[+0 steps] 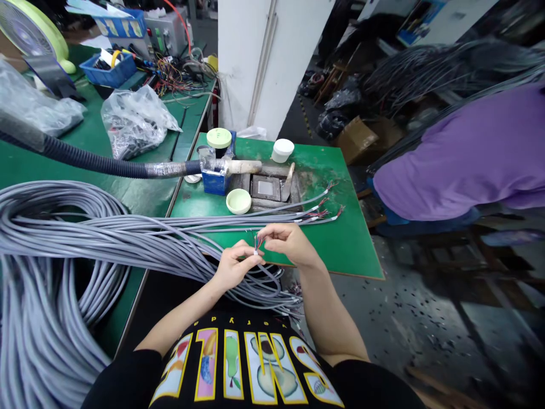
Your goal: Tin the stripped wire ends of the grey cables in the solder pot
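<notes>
From the head view, beyond the fingers lies the green table, bearing a metal block with a square recess, a pale green lid, a white cup and a blue box where a black corrugated hose ends. Finished cable ends with red stripped wires fan out just past the fingers. To their left a big coil of grey cables spreads across the table. To the right, well apart, a person in a purple top bends over.

The left hand pinches the grey cable end; the right hand, fingers narrowly closed, grips its thin coloured wires. Both wrists hover over the table's near edge.
</notes>
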`<action>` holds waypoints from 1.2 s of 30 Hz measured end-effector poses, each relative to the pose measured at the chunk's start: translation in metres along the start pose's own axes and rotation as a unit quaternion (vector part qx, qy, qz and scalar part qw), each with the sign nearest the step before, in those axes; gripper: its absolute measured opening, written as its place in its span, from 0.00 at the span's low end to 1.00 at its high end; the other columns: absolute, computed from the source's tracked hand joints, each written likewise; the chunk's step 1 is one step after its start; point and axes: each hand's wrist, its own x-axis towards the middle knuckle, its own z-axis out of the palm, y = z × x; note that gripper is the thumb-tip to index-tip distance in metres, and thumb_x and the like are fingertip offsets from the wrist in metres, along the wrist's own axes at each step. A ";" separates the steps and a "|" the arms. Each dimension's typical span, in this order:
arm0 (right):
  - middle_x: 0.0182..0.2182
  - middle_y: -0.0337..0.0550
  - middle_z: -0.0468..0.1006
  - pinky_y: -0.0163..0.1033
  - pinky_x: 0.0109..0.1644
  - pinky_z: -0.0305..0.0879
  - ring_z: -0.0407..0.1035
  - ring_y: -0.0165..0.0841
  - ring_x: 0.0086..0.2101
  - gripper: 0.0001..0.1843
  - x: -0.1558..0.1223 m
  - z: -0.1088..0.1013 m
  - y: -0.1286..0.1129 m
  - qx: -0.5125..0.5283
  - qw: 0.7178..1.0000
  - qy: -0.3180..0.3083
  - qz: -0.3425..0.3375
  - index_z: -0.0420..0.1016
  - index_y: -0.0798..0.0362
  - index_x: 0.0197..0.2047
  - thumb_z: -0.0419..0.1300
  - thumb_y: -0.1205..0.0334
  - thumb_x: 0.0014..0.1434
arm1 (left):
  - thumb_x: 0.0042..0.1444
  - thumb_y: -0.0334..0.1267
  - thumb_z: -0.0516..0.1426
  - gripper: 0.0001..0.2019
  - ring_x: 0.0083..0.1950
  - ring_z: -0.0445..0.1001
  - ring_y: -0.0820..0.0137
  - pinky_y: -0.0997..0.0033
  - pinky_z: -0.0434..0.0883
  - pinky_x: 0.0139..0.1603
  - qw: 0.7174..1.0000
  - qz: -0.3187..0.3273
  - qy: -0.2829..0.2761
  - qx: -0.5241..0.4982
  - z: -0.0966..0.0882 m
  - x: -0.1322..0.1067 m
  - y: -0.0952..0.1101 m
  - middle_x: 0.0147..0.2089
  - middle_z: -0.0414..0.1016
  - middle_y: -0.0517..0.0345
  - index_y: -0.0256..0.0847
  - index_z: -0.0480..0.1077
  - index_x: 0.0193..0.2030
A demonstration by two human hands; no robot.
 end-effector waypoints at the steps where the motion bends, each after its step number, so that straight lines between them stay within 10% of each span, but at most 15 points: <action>1: 0.19 0.35 0.71 0.31 0.22 0.57 0.61 0.27 0.20 0.08 0.000 0.005 -0.001 0.003 1.000 -0.003 0.000 0.80 0.54 0.30 0.67 0.61 0.44 | 0.53 0.46 0.60 0.12 0.34 0.70 0.70 0.70 0.68 0.35 1.000 0.002 -0.002 -0.002 0.000 0.001 0.000 0.31 0.78 0.53 0.40 0.79 0.30; 18: 0.13 0.28 0.53 0.31 0.17 0.43 0.42 0.20 0.13 0.16 0.002 0.021 -0.004 0.280 0.946 0.138 -0.082 0.65 0.52 0.17 0.69 0.58 0.42 | 0.52 0.50 0.61 0.16 0.28 0.69 0.72 0.71 0.68 0.33 0.992 -0.041 -0.041 -0.109 -0.005 0.005 0.002 0.28 0.78 0.53 0.37 0.79 0.34; 21: 0.14 0.28 0.54 0.32 0.18 0.42 0.42 0.21 0.14 0.13 0.000 0.009 -0.012 0.221 0.947 0.187 -0.136 0.69 0.51 0.19 0.68 0.58 0.45 | 0.51 0.50 0.62 0.17 0.28 0.70 0.73 0.72 0.68 0.33 0.979 -0.089 0.002 -0.182 -0.005 0.000 -0.009 0.28 0.78 0.53 0.35 0.78 0.35; 28: 0.13 0.31 0.63 0.33 0.18 0.47 0.53 0.25 0.15 0.08 0.004 0.027 -0.010 -0.135 0.984 0.089 -0.071 0.79 0.53 0.30 0.67 0.59 0.47 | 0.53 0.49 0.61 0.17 0.29 0.71 0.73 0.73 0.68 0.35 0.974 -0.087 -0.005 -0.211 -0.009 -0.002 -0.017 0.29 0.78 0.53 0.34 0.78 0.33; 36: 0.17 0.36 0.71 0.34 0.20 0.59 0.64 0.29 0.17 0.12 0.004 0.044 -0.007 -0.164 0.966 0.138 -0.144 0.74 0.52 0.21 0.62 0.60 0.56 | 0.50 0.50 0.63 0.18 0.32 0.74 0.71 0.73 0.69 0.35 0.968 -0.094 -0.001 -0.232 -0.011 0.001 -0.009 0.29 0.78 0.53 0.34 0.78 0.35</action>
